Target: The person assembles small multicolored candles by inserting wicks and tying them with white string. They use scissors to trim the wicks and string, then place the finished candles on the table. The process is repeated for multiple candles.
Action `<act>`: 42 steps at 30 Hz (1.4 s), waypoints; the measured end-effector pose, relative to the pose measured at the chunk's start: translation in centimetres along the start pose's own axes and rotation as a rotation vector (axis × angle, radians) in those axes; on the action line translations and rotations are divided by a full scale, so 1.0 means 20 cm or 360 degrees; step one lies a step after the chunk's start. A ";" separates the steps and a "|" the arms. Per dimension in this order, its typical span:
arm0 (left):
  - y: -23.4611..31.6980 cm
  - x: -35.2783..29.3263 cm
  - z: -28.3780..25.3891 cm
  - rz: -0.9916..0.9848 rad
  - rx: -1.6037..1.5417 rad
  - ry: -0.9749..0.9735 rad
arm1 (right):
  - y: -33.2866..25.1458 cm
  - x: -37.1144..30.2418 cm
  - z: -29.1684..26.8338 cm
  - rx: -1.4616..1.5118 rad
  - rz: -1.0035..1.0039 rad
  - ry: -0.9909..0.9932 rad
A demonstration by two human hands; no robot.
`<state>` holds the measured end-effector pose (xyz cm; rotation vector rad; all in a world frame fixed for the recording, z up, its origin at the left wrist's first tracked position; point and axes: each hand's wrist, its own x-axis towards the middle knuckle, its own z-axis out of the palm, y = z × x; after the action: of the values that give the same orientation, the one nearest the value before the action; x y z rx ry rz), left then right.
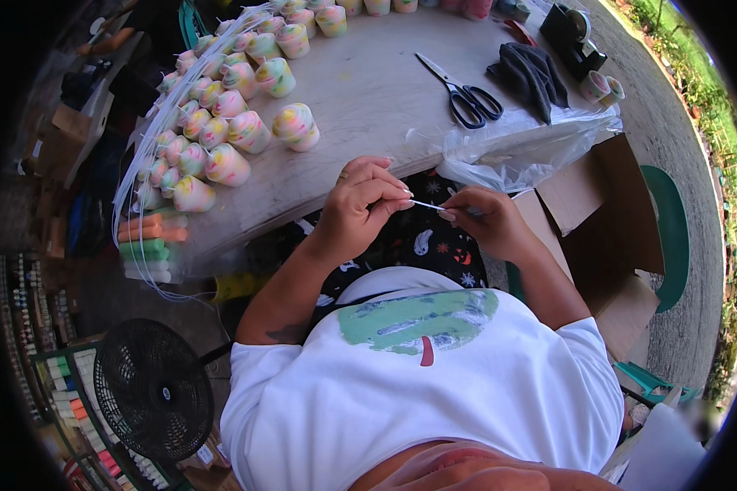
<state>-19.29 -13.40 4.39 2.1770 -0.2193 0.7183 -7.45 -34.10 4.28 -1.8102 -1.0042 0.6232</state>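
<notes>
A short, thin white wick (426,204) is stretched between my two hands, over my lap at the table's near edge. My left hand (354,204) pinches one end between thumb and fingers. The other end is pinched by my right hand (490,222), thumb against forefinger. Nearest to my left hand on the table stands a pastel swirled candle (296,127), apart from the group. Several more swirled candles (228,165) crowd the table's left side, some with white wicks showing on top. A bundle of long white wicks (149,131) runs along the left edge and hangs over it.
Black-handled scissors (471,102), a dark cloth (531,75) and a tape dispenser (575,39) lie to the far right. Clear plastic (516,151) drapes over the table's near right edge. An opened cardboard box (610,204) stands at my right, a black fan (153,391) at lower left.
</notes>
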 end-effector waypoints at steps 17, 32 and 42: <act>-0.43 0.13 -0.23 -0.0905 0.0075 0.0773 | 0.02 -0.02 -0.07 -0.0275 -0.0678 0.0515; -0.08 0.19 0.04 -0.1373 -0.2464 0.0486 | -0.10 0.00 -0.08 -0.0565 -0.1020 0.0773; -0.04 0.19 0.09 -0.1319 -0.2129 0.0618 | -0.11 0.02 -0.07 -0.0627 -0.1070 0.0741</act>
<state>-15.03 -13.91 5.02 0.6875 0.3297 0.2947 -6.99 -33.95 6.95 -1.6702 -1.3575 -0.4150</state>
